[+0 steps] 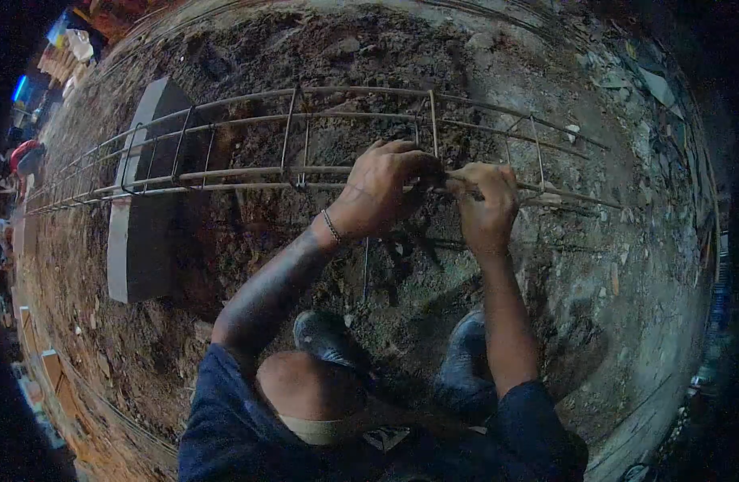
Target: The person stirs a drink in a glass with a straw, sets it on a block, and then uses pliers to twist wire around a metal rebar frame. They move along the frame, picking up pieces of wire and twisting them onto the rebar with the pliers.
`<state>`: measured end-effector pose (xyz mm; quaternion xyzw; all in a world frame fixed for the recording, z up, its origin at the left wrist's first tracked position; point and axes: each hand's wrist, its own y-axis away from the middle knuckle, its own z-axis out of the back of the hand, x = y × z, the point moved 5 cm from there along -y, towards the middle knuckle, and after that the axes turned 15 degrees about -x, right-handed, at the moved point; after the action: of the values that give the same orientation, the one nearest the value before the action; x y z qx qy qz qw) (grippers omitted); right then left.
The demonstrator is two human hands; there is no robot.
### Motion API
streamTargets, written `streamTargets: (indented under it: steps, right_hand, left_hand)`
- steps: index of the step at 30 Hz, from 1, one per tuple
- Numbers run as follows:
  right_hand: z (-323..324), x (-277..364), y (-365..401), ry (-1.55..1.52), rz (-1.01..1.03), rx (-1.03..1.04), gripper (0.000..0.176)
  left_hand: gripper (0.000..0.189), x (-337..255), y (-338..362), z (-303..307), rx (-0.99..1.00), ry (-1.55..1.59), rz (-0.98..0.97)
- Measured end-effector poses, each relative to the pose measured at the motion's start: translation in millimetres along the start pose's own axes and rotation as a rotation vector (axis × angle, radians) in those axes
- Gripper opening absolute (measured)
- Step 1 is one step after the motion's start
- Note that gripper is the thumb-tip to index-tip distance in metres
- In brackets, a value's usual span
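Observation:
A long cage of steel bars (233, 175) with square stirrups (289, 132) runs across the view above the dirt. My left hand (383, 186) is closed at the cage's near bars, its fingertips curled over and partly in shadow; what they grip is hidden. Just right of it, my right hand (486, 197) has its fingers closed at the same bars, beside an upright stirrup (434, 124). Whether it pinches a bar or something smaller cannot be made out. The two hands are close together, a small gap between their fingertips.
A grey rectangular block (132, 233) lies under the cage's left part. My boots (466, 345) stand on rough dirt (305, 257) below the cage. Bits of debris (658, 87) lie at the right. Another person in red (24, 153) is at the far left edge.

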<state>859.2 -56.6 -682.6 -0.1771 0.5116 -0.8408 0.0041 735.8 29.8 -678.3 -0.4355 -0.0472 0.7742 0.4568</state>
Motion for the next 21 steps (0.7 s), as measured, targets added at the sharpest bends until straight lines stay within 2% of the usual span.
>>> streamTargets:
  steps: [2, 3, 4, 5, 6, 8, 10, 11, 12, 13, 14, 16, 17, 19, 21]
  right_hand:
    - [-5.7, -8.8, 3.1, -0.068, -0.461, 0.171, 0.014]
    - [-5.7, -8.7, 4.1, -0.066, -0.467, 0.172, 0.014]
    - [-8.3, -12.6, 6.3, -0.078, -0.558, 0.209, 0.014]
    - [-11.2, -15.8, 8.7, -0.089, -0.647, 0.244, 0.014]
    - [-12.6, -14.7, 11.2, -0.088, -0.648, 0.242, 0.014]
    - [-10.3, -5.8, 17.3, -0.08, -0.501, 0.077, 0.011]
    - [-13.1, 2.7, 30.7, -0.153, -0.522, 0.003, 0.009]
    - [-12.6, 5.7, 34.1, -0.193, -0.591, -0.073, 0.011]
    - [-12.7, 8.3, 36.9, -0.233, -0.66, -0.151, 0.013]
    - [-12.4, 13.1, 37.7, -0.146, -0.645, -0.181, 0.016]
    - [-17.3, 11.6, 44.4, -0.144, -0.646, -0.183, 0.016]
    - [-19.7, 15.7, 55.7, 0.027, -0.417, -0.302, 0.024]
    - [-20.9, 15.8, 57.5, 0.03, -0.415, -0.305, 0.024]
    - [-23.6, 17.8, 61.0, 0.032, -0.456, -0.246, 0.041]
    - [-20.6, 17.2, 58.6, 0.003, -0.466, -0.19, 0.042]
  left_hand:
    - [0.038, 3.8, 3.6, -6.4, 0.055, 0.054, 0.058]
    - [0.031, -2.5, 6.3, -0.5, -0.102, 0.032, -0.043]
    - [0.024, -7.6, 8.0, 6.0, -0.262, 0.009, -0.148]
    - [0.024, -4.6, 6.9, 3.6, -0.261, 0.009, -0.151]
    - [0.023, -1.2, 5.7, -2.1, -0.214, 0.026, -0.168]
    - [0.023, 0.3, 3.3, -5.9, -0.169, 0.046, -0.187]
    - [0.027, 5.2, 1.1, -8.7, -0.062, 0.026, -0.055]
    - [0.027, 2.9, -0.4, -7.1, -0.06, 0.028, -0.056]
    - [0.026, 2.7, -2.7, -5.5, -0.054, 0.048, 0.021]
    - [0.026, 4.2, -3.4, -5.7, -0.048, 0.07, 0.101]
    - [0.026, 5.9, -5.4, -7.9, -0.046, 0.071, 0.1]
    - [0.025, 12.7, -9.4, -14.9, 0.01, 0.156, 0.17]
    - [0.025, 12.7, -9.2, -13.8, 0.01, 0.157, 0.166]
    - [0.025, 5.0, -6.5, -5.2, -0.093, -0.079, -0.04]
    - [0.025, 6.0, -8.7, -7.6, -0.075, -0.045, -0.105]
